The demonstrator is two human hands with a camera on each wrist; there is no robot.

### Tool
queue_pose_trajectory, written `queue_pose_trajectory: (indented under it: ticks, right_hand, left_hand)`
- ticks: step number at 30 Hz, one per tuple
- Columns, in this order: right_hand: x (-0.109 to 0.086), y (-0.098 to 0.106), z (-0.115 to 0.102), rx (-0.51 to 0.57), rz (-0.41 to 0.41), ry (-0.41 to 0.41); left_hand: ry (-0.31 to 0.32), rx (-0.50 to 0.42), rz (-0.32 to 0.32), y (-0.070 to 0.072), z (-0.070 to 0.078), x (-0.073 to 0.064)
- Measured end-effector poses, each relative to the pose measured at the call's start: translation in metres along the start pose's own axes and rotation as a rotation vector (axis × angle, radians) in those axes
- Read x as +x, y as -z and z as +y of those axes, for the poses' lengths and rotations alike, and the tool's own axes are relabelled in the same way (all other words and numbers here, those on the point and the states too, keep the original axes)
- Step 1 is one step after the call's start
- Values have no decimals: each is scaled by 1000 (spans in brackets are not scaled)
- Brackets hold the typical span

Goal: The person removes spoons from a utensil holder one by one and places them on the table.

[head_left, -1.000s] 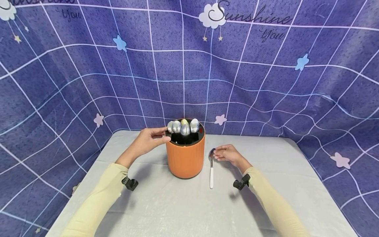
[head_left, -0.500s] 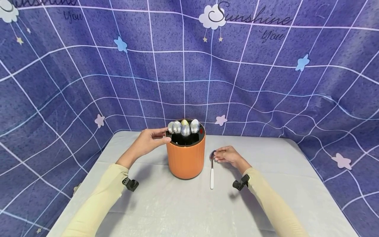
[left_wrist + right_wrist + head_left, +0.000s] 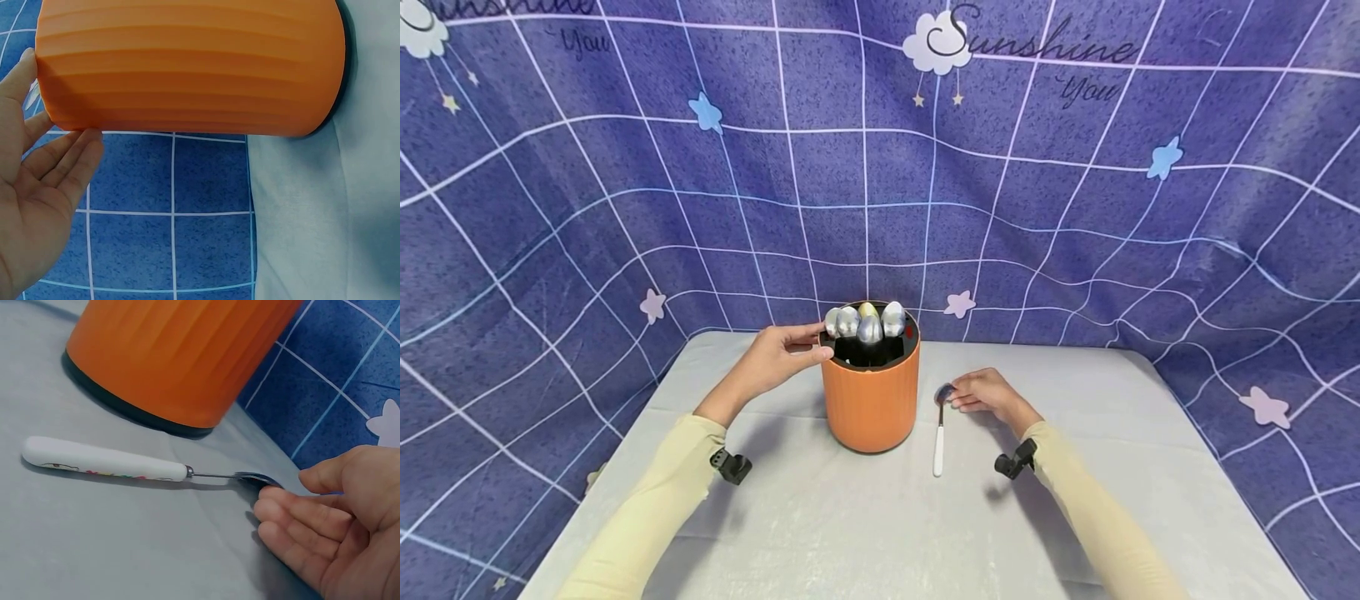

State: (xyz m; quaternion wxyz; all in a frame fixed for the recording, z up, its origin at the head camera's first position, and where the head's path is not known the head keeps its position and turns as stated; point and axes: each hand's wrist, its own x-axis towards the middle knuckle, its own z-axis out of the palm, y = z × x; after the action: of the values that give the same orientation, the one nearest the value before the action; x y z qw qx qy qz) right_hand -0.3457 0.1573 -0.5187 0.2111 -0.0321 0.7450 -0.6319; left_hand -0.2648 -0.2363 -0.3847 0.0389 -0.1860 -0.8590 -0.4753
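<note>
An orange ribbed utensil holder (image 3: 871, 408) with a black slotted insert stands on the table. Several spoons (image 3: 869, 331) rise from it, bowls up. At its upper left side is my left hand (image 3: 778, 357), thumb on the near rim and fingers farther back. The left wrist view shows those fingers (image 3: 65, 165) extended against the orange wall. Right of the holder lies a spoon (image 3: 106, 459) with a white handle, its handle end toward me. My right hand (image 3: 331, 528) touches the tip of its metal bowl with the fingertips, the thumb standing apart from them.
A pale grey cloth (image 3: 850, 525) covers the table. Behind it hangs a purple-blue curtain (image 3: 820, 225) with grid lines, stars and clouds. A red mark (image 3: 909, 332) shows on the holder's insert. Black cameras (image 3: 730, 465) sit on both wrists.
My right hand has shifted slightly to the right, and the spoon's bowl has moved right with it, tilting the spoon a little. My left hand and the holder stay in place.
</note>
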Motion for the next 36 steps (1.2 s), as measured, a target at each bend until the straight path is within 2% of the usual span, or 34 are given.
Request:
queue_pose_trajectory:
  ticks: [9,21,27,32,36]
  right_hand:
    - [-13,15,-14,-93,-9,19]
    - [-36,16,-50,-188,29,134]
    - [-47,12,-75,-250,17,249]
    - [-54,6,-96,-286,43,317]
    - [-59,2,-111,-349,77,404]
  left_hand:
    - [33,28,1,-3,0,3]
    - [0,7,3,0,-2,1]
    - [-5,14,10,2,-3,0]
    - [-10,7,10,1,-4,1]
    - [-10,-7,4,0,-5,2]
